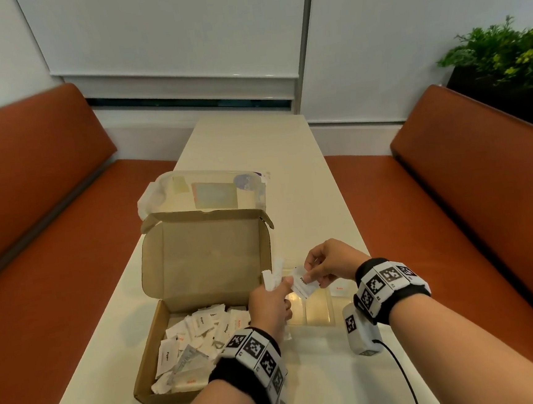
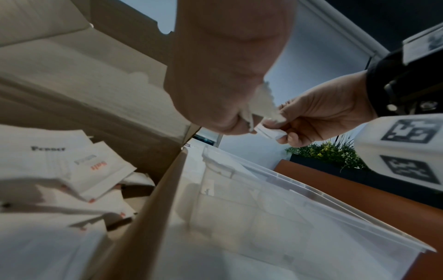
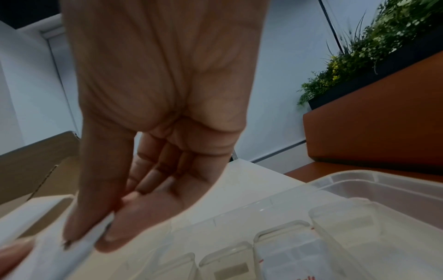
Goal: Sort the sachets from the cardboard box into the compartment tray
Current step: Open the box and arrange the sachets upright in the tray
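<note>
An open cardboard box [image 1: 200, 265] holds a heap of white sachets [image 1: 193, 340], some printed Pepper [image 2: 36, 157], some Salt. To its right lies a clear compartment tray [image 1: 317, 313] with a salt sachet [image 1: 340, 289] in one compartment [image 3: 292, 261]. Above the tray's left end my left hand [image 1: 274, 293] grips a small bunch of white sachets [image 1: 271, 278] [image 2: 262, 100]. My right hand [image 1: 310, 275] pinches a pepper sachet [image 1: 302, 284] between thumb and forefinger, right beside the left hand's bunch. In the right wrist view that sachet [image 3: 72, 252] shows edge-on under the thumb.
A clear plastic lid [image 1: 206, 191] lies behind the box. The narrow cream table [image 1: 253, 138] runs between two orange benches [image 1: 35, 222] [image 1: 485, 215]. A planter with green plants [image 1: 503, 52] stands at the far right. A black cable [image 1: 398, 364] trails from my right wrist.
</note>
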The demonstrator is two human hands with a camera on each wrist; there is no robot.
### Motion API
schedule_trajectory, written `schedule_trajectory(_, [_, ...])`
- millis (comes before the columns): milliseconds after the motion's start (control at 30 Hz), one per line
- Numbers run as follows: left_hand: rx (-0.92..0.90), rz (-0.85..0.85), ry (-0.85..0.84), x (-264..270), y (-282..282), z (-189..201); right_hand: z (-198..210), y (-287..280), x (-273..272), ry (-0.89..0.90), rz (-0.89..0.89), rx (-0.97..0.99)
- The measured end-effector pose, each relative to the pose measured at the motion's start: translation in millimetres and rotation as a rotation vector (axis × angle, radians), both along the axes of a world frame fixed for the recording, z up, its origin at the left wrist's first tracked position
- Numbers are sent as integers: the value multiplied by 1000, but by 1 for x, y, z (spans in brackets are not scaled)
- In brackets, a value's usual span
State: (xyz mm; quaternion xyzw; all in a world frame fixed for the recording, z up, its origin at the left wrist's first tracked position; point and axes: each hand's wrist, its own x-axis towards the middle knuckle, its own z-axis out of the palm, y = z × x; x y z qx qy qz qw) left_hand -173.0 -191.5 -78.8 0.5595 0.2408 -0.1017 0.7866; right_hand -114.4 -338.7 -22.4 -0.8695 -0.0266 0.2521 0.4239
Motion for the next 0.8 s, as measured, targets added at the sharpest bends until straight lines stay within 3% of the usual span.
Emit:
schedule_trajectory(200, [50, -12, 22, 1, -1, -4, 3, -7, 10, -94, -70, -94])
schedule_trajectory(333, [122, -16, 94, -1, 0, -13, 4, -3, 21, -238, -47, -418])
schedule_trajectory(500, [173, -9, 122, 1, 3, -21, -4, 19, 32, -244, 124, -771])
schedule_trajectory(800, [246, -62, 144, -1, 5, -24, -23, 32, 41, -131, 132, -834])
